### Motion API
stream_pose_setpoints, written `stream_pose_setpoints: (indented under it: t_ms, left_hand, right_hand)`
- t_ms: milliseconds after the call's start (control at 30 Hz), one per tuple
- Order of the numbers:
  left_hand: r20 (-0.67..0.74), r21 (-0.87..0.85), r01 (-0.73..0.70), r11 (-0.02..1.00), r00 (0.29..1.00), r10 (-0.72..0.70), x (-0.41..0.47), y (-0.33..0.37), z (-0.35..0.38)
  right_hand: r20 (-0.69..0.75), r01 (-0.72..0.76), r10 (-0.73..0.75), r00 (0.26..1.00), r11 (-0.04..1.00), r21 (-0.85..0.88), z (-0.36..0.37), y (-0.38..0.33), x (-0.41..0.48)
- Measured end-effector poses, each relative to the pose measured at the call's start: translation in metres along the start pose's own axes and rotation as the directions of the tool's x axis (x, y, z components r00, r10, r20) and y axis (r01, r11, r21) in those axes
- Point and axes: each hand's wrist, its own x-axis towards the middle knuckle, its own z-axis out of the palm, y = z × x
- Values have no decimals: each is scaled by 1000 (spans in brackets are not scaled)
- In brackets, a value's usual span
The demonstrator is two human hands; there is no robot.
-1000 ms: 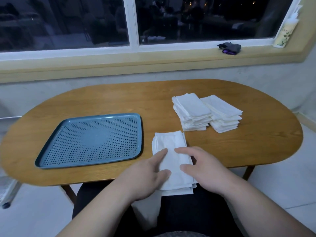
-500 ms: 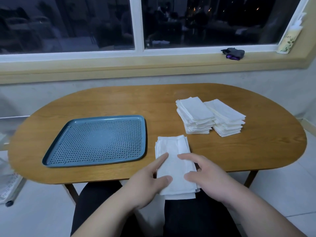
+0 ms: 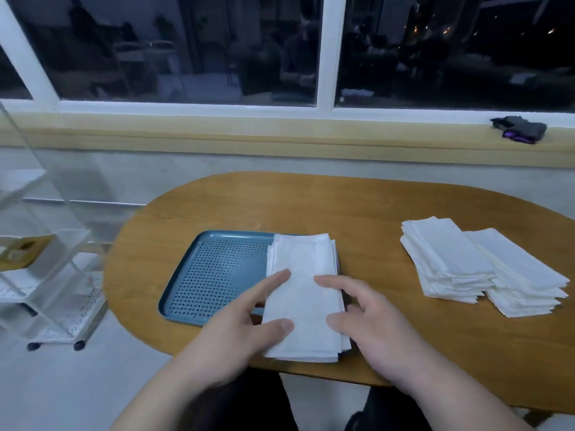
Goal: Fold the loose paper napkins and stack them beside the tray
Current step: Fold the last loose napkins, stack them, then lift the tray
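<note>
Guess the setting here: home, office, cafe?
Probably a home, not certain: an oval wooden table beside a large dark window with a deep sill, and a white wheeled storage cart at the left.

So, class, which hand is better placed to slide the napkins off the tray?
Right hand, probably: it touches the white paper napkin stack nearest bare wooden table; the left hand overlies the blue perforated tray.
</note>
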Motion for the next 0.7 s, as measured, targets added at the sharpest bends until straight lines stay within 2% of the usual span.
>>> stream_pose_setpoints:
  t_ms: [200, 433, 567, 700]
  left_hand:
    - [-67, 19, 100, 995, 993, -99, 10, -18, -87]
    - [-114, 188, 179, 966, 981, -159, 34, -31, -161]
    - [-117, 241, 221, 945, 973, -198, 49, -42, -180]
    - [-105, 386, 223, 895, 975, -197, 58, -49, -182]
  right_hand:
    - [75, -1, 4, 997, 999, -38, 72, -14, 65]
    - [95, 5, 4, 995, 995, -97, 133, -36, 112]
    - [79, -2, 19, 997, 979, -204, 154, -37, 131]
    - [97, -10, 49, 994, 928, -372, 164, -27, 142]
